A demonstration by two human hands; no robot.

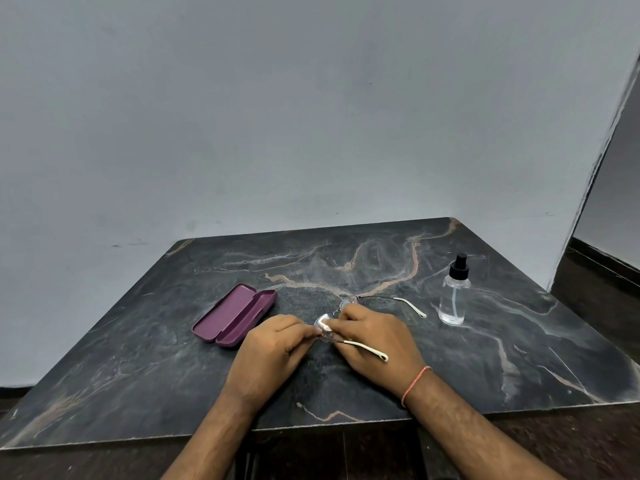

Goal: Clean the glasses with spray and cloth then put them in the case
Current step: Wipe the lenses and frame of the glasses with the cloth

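Between hands, cloth (325, 326) mostly hidden; glasses (346, 306) lenses barely discernible.

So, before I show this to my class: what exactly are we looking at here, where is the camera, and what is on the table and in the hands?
No machine here: one camera worn on a person's head looks down at their bare hands. On the dark marble table lie an open purple case and an upright clear spray bottle. The left hand pinches the glasses at one lens; the right hand presses a white cloth on that lens.
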